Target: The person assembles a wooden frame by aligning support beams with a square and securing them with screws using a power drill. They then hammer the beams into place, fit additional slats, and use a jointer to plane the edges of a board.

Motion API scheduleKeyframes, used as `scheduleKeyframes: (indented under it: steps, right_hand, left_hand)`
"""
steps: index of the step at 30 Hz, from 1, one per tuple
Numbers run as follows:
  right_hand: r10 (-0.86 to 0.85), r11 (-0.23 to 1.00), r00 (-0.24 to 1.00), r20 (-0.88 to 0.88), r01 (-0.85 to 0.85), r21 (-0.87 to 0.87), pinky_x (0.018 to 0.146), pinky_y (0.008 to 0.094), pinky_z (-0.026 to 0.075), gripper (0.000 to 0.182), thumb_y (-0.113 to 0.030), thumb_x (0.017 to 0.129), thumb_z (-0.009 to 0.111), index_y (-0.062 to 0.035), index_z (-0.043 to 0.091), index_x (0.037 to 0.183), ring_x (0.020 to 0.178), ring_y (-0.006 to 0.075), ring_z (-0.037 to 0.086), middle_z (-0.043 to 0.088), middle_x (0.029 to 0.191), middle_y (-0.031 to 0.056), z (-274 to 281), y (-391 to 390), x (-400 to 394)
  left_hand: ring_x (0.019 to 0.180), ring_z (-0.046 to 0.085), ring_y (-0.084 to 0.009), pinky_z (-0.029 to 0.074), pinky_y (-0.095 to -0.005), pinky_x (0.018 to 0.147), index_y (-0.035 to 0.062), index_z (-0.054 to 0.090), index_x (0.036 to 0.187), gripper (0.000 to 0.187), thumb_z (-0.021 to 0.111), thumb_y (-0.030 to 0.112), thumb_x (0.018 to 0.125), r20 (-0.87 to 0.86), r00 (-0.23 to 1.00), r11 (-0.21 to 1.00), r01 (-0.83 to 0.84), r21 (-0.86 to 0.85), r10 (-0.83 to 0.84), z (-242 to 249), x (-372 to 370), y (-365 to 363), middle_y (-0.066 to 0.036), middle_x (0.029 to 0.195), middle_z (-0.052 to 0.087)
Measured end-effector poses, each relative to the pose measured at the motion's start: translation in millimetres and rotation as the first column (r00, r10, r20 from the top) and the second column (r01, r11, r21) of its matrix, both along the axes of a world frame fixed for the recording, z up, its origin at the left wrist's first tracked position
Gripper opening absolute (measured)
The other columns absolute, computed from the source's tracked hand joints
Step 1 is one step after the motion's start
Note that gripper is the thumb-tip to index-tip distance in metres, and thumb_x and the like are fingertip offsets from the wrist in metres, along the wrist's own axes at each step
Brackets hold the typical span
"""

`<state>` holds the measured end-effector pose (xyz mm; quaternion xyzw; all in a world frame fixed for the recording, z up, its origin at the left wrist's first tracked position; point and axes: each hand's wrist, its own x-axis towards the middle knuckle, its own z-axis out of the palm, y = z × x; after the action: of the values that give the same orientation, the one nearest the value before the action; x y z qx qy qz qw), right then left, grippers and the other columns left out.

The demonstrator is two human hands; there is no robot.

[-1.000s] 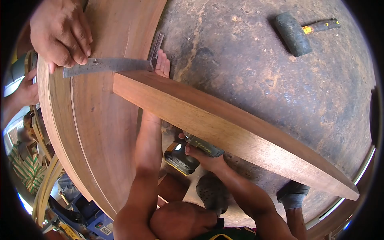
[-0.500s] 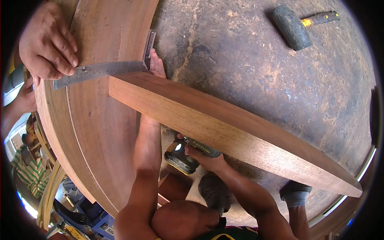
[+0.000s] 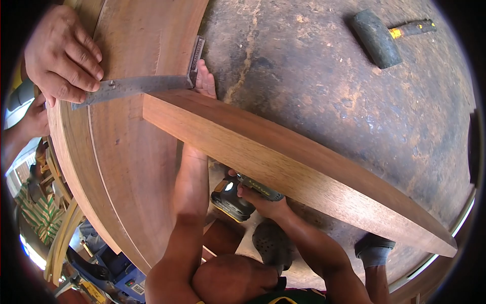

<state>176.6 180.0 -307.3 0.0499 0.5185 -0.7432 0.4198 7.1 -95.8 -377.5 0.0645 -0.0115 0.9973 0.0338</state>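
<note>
A thick wooden plank (image 3: 283, 152) runs diagonally, its near end set against a wide curved wooden panel (image 3: 136, 167). My left hand (image 3: 205, 80) reaches beneath the plank; its fingers show past the far side, around the plank near the joint. Below the plank, my right hand (image 3: 263, 200) is closed on a cordless drill (image 3: 232, 199), whose front end is hidden behind the plank. A metal try square (image 3: 142, 87) lies across the panel at the plank's end. Another person's hand (image 3: 66, 61) presses its blade on the panel from the upper left.
A rubber mallet (image 3: 377, 38) lies on the stained concrete floor (image 3: 324, 66) at upper right. A second co-worker hand (image 3: 35, 119) touches the panel's outer edge. Dark clogs (image 3: 271, 243) stand below the plank. Curved wood pieces (image 3: 63, 243) and a blue machine (image 3: 119, 273) are at lower left.
The whole view has shifted slightly, so most things sit a little further right. Both my hands, the drill, the plank and the square keep about the same positions relative to each other.
</note>
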Motion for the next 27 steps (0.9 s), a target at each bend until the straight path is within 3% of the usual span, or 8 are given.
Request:
scheduleKeyframes:
  steps: [8, 11, 13, 18, 21, 23, 25, 27]
  right_hand:
    - [0.002, 1.0, 1.0, 0.012, -0.003, 0.03, 0.074, 0.0264, 0.049, 0.036, 0.003, 0.089, 0.065, -0.0052, 0.061, 0.124, 0.081, 0.0096, 0.058, 0.062, 0.091, -0.0003, 13.5, 0.1, -10.1]
    - [-0.026, 0.999, 0.999, 0.032, 0.027, -0.03, 0.074, 0.0277, 0.05, 0.027, -0.002, 0.089, 0.068, -0.0073, 0.065, 0.116, 0.082, 0.0103, 0.059, 0.063, 0.091, -0.0006, 14.2, 0.2, -9.4]
    - [0.028, 0.996, 0.994, -0.103, -0.019, 0.089, 0.075, 0.0291, 0.05, 0.017, -0.007, 0.089, 0.071, -0.0096, 0.067, 0.105, 0.083, 0.0111, 0.06, 0.064, 0.09, -0.0008, 15.1, 3.4, -8.5]
    - [0.074, 0.992, 0.973, -0.218, -0.05, 0.115, 0.076, 0.0302, 0.05, 0.011, -0.01, 0.088, 0.073, -0.0108, 0.066, 0.096, 0.084, 0.0123, 0.061, 0.065, 0.089, -0.0001, 12.5, 3.8, -9.6]
    - [0.098, 0.982, 0.97, -0.222, -0.057, 0.182, 0.076, 0.03, 0.05, 0.011, -0.012, 0.088, 0.073, -0.0111, 0.066, 0.096, 0.085, 0.0125, 0.061, 0.065, 0.089, 0.0001, 15.9, 2.6, -9.1]
    - [0.102, 0.975, 0.976, -0.191, -0.06, 0.213, 0.077, 0.0299, 0.049, 0.01, -0.012, 0.087, 0.073, -0.0111, 0.066, 0.095, 0.085, 0.0125, 0.06, 0.065, 0.088, 0.0001, 15.0, 2.9, -9.0]
    - [0.21, 0.968, 0.963, -0.168, -0.182, 0.172, 0.078, 0.0297, 0.049, 0.011, -0.014, 0.087, 0.073, -0.0113, 0.065, 0.095, 0.085, 0.0132, 0.06, 0.064, 0.088, -0.0001, 9.0, 3.7, -8.8]
    - [0.203, 0.97, 0.961, -0.19, -0.171, 0.171, 0.079, 0.03, 0.048, 0.011, -0.015, 0.088, 0.073, -0.0115, 0.065, 0.094, 0.086, 0.0138, 0.06, 0.064, 0.088, -0.0001, 10.0, 4.6, -9.5]
  left_hand:
    - [0.144, 0.035, -0.0181, 0.026, -0.0355, 0.123, 0.007, 0.02, 0.155, 0.057, 0.028, 0.036, 0.107, -0.035, 0.999, 0.999, 0.041, 0.005, -0.041, 14.1, 10.5, 3.2, -0.008, 0.161, 0.025]
    - [0.144, 0.035, -0.0177, 0.026, -0.0354, 0.123, 0.0071, 0.021, 0.155, 0.056, 0.029, 0.035, 0.107, -0.045, 0.997, 0.998, 0.068, 0.006, -0.068, 13.7, 1.1, 5.8, -0.008, 0.161, 0.026]
    - [0.143, 0.036, -0.0174, 0.027, -0.0353, 0.123, 0.0072, 0.021, 0.155, 0.055, 0.029, 0.034, 0.107, -0.052, 0.995, 0.997, 0.082, 0.006, -0.081, 16.3, -1.7, 3.2, -0.008, 0.161, 0.026]
    - [0.143, 0.036, -0.0169, 0.028, -0.0351, 0.123, 0.0074, 0.021, 0.155, 0.054, 0.029, 0.033, 0.108, -0.07, 0.992, 0.995, 0.104, 0.006, -0.103, 23.4, -10.4, 4.8, -0.008, 0.161, 0.026]
    - [0.137, 0.044, -0.0153, 0.033, -0.0313, 0.119, 0.0087, 0.03, 0.153, 0.05, 0.036, 0.026, 0.107, 0.04, 0.984, 0.979, 0.167, 0.113, -0.173, 29.9, -8.7, 6.2, -0.005, 0.156, 0.038]
    - [0.135, 0.046, -0.0139, 0.036, -0.0272, 0.117, 0.0113, 0.037, 0.15, 0.046, 0.041, 0.023, 0.106, 0.014, 0.909, 0.894, 0.407, 0.187, -0.417, 31.6, -10.5, 3.2, -0.001, 0.148, 0.048]
    - [0.134, 0.047, -0.0121, 0.036, -0.0266, 0.117, 0.0121, 0.038, 0.149, 0.045, 0.043, 0.022, 0.105, 0.001, 0.879, 0.87, 0.471, 0.145, -0.477, 35.2, -14.3, 1.4, 0.0, 0.143, 0.051]
    - [0.132, 0.048, -0.0103, 0.036, -0.0259, 0.117, 0.0129, 0.04, 0.148, 0.044, 0.044, 0.022, 0.105, -0.007, 0.846, 0.841, 0.531, 0.103, -0.533, 31.6, -14.2, -4.6, 0.002, 0.139, 0.055]
